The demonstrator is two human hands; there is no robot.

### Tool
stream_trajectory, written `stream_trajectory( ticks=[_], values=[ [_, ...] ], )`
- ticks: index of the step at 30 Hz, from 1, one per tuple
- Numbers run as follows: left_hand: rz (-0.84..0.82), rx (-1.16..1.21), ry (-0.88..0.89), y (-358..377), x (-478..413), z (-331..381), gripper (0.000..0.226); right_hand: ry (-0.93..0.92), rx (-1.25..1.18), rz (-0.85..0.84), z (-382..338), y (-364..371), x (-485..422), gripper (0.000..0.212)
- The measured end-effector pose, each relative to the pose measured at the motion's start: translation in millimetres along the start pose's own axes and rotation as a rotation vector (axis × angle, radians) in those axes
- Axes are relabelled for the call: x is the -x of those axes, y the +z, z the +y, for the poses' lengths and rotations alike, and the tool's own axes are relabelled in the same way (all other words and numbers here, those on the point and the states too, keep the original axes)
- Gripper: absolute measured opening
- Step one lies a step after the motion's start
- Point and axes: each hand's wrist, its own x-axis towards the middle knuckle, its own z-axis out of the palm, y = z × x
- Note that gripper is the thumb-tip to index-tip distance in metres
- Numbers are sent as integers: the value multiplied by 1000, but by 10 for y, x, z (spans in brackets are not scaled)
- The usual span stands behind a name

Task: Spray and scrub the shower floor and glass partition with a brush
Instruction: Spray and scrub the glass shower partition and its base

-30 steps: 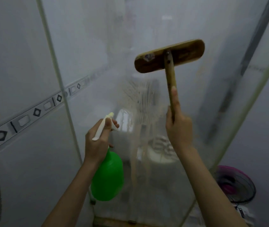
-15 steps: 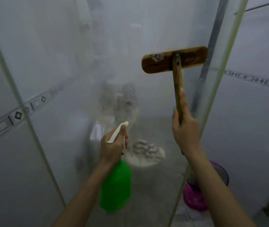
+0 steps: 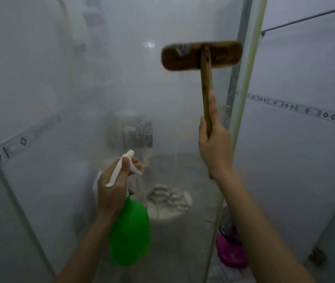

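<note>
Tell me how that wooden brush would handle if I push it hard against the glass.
Probably stiff: the wooden brush has a solid-looking head and straight handle. Likely top-heavy, since the right hand grips low on the handle. May skid on the misted glass partition.

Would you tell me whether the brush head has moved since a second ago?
Yes. The brush head has moved right: its end now reaches the partition's edge post, from which it was clearly apart.

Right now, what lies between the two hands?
Head view: nothing held or standing there, only a bare stretch of cloudy glass partition between the left hand on the spray bottle and the right hand on the brush handle.
</note>
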Motion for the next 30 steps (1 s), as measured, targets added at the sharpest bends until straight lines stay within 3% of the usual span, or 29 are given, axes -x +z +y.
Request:
stream_trajectory(
  ticks=[3,5,10,12,15,19,21,26,28,30],
  values=[
    [9,-16,25,-7,15,15,30,186,61,-128,340,31,1207,72],
    [6,0,13,5,35,4,26,234,80,-191,340,1,1424,78],
    [-15,15,-24,69,68,-71,48,26,-55,-3,-41,-82,-141,62],
    [-24,23,-31,109,80,-63,47,-26,-24,40,-41,-55,-340,61],
    [-46,37,-26,134,125,-34,31,43,-12,-95,387,85,655,62],
    [-45,19,-10,104,235,-150,51,242,14,-276,706,30,2140,76],
    [-33,12,-30,71,303,-212,54,236,40,-306,672,44,1997,77],
    [23,1,-87,1,502,-155,36,109,-84,-53,518,81,749,62],
    [78,-7,-82,-29,571,-68,26,125,-79,-28,563,40,764,63],
    [135,-26,-82,-55,625,-1,25,124,-44,-107,702,-34,1203,62]
  ],
)
